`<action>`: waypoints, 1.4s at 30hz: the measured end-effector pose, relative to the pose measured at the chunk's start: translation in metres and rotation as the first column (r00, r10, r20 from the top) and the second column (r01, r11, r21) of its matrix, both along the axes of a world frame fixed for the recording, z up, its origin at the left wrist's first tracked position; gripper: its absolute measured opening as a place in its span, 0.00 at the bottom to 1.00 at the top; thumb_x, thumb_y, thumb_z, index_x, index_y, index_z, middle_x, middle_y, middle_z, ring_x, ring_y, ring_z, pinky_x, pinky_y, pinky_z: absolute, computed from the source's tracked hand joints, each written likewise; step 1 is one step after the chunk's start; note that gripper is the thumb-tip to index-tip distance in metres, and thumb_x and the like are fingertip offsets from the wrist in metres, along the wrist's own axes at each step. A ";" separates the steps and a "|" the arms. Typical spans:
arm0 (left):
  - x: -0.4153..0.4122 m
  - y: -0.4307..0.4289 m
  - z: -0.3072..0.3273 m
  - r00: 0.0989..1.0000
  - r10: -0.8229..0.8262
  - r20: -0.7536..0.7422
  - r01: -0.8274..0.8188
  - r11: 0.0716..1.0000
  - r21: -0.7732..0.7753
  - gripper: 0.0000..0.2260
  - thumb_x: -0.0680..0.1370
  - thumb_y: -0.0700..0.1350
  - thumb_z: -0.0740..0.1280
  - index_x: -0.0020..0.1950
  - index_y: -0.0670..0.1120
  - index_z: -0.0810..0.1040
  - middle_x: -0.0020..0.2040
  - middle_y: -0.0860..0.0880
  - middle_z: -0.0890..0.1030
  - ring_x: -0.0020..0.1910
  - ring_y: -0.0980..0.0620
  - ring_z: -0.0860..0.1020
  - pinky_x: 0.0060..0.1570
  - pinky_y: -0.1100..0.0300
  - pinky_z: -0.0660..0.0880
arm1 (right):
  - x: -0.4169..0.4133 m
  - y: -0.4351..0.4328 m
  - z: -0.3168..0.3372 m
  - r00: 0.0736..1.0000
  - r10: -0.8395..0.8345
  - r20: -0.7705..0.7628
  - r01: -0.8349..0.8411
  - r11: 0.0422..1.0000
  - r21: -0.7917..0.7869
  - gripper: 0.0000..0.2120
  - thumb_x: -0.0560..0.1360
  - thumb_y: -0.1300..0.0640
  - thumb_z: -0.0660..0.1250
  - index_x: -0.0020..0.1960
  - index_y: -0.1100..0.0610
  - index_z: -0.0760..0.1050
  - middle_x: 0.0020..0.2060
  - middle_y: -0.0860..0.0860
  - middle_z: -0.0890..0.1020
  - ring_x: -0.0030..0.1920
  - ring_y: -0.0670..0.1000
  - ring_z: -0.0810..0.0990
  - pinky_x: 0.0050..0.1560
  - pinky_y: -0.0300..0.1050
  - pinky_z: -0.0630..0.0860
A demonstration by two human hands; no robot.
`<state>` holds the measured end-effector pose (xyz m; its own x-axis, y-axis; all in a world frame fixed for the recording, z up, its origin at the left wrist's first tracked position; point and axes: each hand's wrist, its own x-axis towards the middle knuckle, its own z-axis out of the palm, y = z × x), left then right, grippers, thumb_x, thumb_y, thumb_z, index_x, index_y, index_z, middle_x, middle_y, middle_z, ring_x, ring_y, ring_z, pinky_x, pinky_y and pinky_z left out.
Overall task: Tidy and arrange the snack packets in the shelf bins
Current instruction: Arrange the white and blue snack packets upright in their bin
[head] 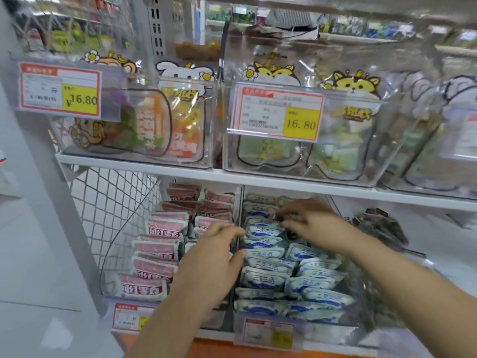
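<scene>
Grasp unconfirmed: right hand [309, 223], blurred, reached onto blue-white packets [265, 280] in the lower-centre bin [330, 330]. Left hand [214, 254] hovered released, fingers spread, beside pink packets [154, 249]. Step judged: straightening blue-white rows. Next move calls for squaring the rear packets.

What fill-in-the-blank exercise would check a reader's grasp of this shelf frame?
1. The right hand reaches into the bin of ____-and-white packets.
2. The pink packets fill the bin to the ____ of that one.
3. The left hand is over the divider between these two bins, on the ____ shelf.
4. Both upper price tags read ____.

Missing words: blue; left; lower; 16.80
</scene>
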<state>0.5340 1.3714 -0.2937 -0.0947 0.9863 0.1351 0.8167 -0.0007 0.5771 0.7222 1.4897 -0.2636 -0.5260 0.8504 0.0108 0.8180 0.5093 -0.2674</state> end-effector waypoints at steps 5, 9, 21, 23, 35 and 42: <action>0.023 -0.006 0.000 0.996 -0.048 -0.080 0.056 0.993 0.101 0.13 0.80 0.49 0.61 0.64 0.56 0.72 0.64 0.60 0.69 0.49 0.59 0.76 0.56 0.61 0.71 | 0.051 -0.046 0.007 0.994 -0.107 0.011 0.107 0.994 0.003 0.13 0.78 0.51 0.63 0.62 0.46 0.76 0.59 0.45 0.80 0.58 0.48 0.78 0.60 0.46 0.73; 0.044 -0.012 -0.004 0.981 -0.158 -0.110 0.168 0.982 0.082 0.13 0.80 0.47 0.62 0.64 0.55 0.75 0.60 0.60 0.73 0.52 0.57 0.75 0.58 0.58 0.72 | 0.083 -0.074 -0.011 0.976 -0.184 -0.118 0.197 0.974 0.110 0.12 0.78 0.53 0.63 0.61 0.49 0.78 0.58 0.46 0.80 0.59 0.51 0.74 0.61 0.44 0.69; 0.080 0.068 0.021 0.794 -0.323 -0.514 0.183 0.935 -0.305 0.08 0.77 0.47 0.66 0.54 0.54 0.81 0.53 0.55 0.82 0.51 0.54 0.79 0.54 0.55 0.76 | 0.103 -0.044 -0.027 0.947 -0.086 -0.310 0.096 0.995 0.017 0.13 0.78 0.54 0.64 0.62 0.52 0.77 0.59 0.47 0.78 0.63 0.48 0.69 0.63 0.36 0.62; 0.087 0.078 0.021 0.748 -0.387 -0.539 0.195 0.905 -0.379 0.08 0.76 0.48 0.67 0.54 0.53 0.82 0.52 0.55 0.83 0.50 0.54 0.80 0.53 0.57 0.76 | 0.106 -0.037 -0.030 0.944 -0.078 -0.320 0.089 0.996 0.020 0.12 0.77 0.54 0.65 0.61 0.52 0.78 0.58 0.46 0.79 0.62 0.48 0.70 0.62 0.37 0.64; 0.079 0.090 0.022 0.630 -0.415 -0.656 0.259 0.909 -0.327 0.09 0.79 0.46 0.61 0.53 0.49 0.79 0.52 0.51 0.79 0.46 0.51 0.76 0.44 0.57 0.74 | 0.108 -0.033 -0.039 0.919 -0.043 -0.391 0.059 0.998 0.030 0.13 0.77 0.52 0.64 0.61 0.49 0.78 0.59 0.42 0.77 0.64 0.46 0.66 0.66 0.40 0.62; 0.056 0.076 0.019 0.562 -0.420 -0.713 0.247 0.908 -0.340 0.06 0.79 0.42 0.59 0.50 0.49 0.74 0.42 0.49 0.78 0.40 0.47 0.76 0.39 0.56 0.70 | 0.104 -0.036 -0.038 0.935 -0.040 -0.351 0.058 0.998 0.040 0.13 0.78 0.50 0.64 0.62 0.47 0.76 0.61 0.41 0.76 0.67 0.47 0.62 0.66 0.39 0.58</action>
